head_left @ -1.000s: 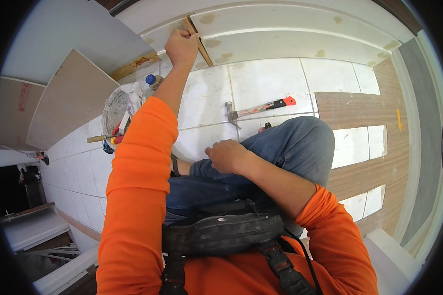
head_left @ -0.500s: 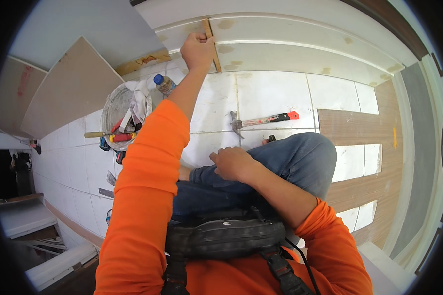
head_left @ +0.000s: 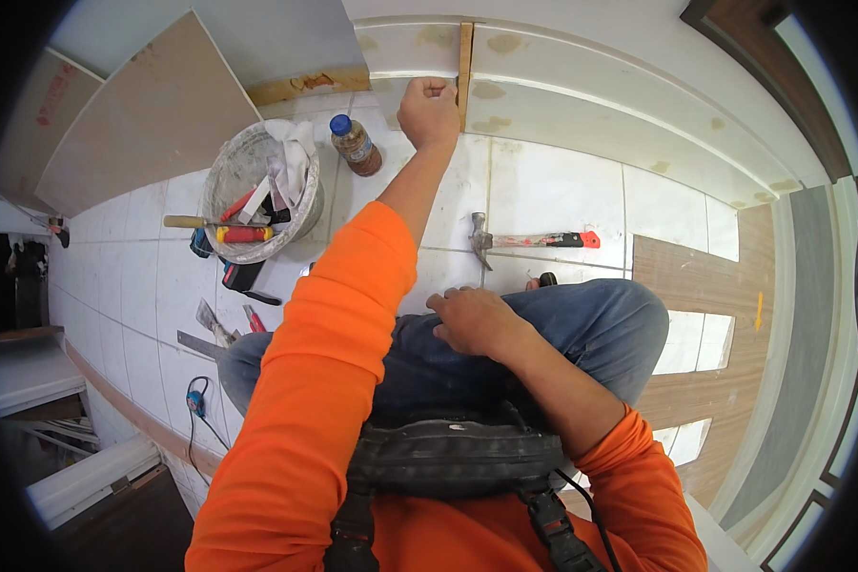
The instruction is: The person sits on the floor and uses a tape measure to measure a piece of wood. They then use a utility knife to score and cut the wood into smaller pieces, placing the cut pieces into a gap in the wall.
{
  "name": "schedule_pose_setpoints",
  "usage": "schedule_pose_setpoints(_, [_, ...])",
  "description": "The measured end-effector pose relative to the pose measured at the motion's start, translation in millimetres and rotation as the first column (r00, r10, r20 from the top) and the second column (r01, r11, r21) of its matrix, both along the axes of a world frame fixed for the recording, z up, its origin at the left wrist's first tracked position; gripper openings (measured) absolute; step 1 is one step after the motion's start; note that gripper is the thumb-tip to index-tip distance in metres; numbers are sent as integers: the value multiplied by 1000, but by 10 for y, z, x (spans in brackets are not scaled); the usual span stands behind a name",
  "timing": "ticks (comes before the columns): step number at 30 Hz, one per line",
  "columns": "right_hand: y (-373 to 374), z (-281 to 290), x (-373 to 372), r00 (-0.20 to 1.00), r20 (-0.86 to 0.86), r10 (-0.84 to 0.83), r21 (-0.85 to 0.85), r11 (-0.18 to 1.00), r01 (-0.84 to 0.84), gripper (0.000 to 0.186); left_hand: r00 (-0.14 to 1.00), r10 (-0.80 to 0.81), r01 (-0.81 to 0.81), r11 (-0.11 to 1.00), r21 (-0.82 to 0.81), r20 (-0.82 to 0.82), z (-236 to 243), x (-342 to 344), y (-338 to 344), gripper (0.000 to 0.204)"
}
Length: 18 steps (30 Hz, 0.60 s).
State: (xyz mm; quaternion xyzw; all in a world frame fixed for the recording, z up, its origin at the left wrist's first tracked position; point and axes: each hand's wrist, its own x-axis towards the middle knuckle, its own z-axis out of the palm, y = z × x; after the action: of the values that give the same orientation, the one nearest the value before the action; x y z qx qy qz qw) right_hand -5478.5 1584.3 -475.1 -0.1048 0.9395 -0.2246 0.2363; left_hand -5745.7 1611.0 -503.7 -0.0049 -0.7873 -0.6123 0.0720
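My left hand [head_left: 429, 112] reaches forward with its fingers curled closed, right beside a narrow wooden strip [head_left: 465, 76]. The strip stands upright across the white stepped panels [head_left: 591, 105] at the wall. Whatever the closed fingers may hold is hidden. My right hand [head_left: 481, 324] rests on my bent leg, its fingers loosely spread and holding nothing. A claw hammer [head_left: 534, 240] with a red and black grip lies on the white tiles beyond that hand.
Left of my left arm are a bucket [head_left: 313, 205] of tools and rags and a blue-capped bottle [head_left: 357, 148]. A scraper [head_left: 214, 322] lies near my knee. Brown wood-look boards [head_left: 691, 272] cover the floor at right; loose boards [head_left: 153, 114] lean at far left.
My left hand has come off the wooden strip to its left side; the strip still stands against the panels. The view has shifted, showing more of the bucket and bottle. My right hand stays on my leg.
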Motion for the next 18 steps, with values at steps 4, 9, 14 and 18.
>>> schedule_pose_setpoints(4, [32, -40, 20, 1000, -15, 0, -10, 1000, 0, 36, 994, -43, 36, 997, -74, -103, 131, 35, 14, 23])
schedule_pose_setpoints(9, [19, -28, 25, 1000, -28, -12, -27, 1000, 12, 35, 987, -90, 63, 979, -196, -135, 322, 67, -9, 28])
schedule_pose_setpoints(14, [25, 5, 40, 998, -54, -28, -46, 999, 25, 31, 992, -116, 97, 945, -314, -45, 531, 53, 62, 36])
schedule_pose_setpoints(18, [24, -6, 56, 994, -103, -41, -51, 998, 36, 26, 978, -166, 105, 914, -391, -125, 548, -34, -34, 35])
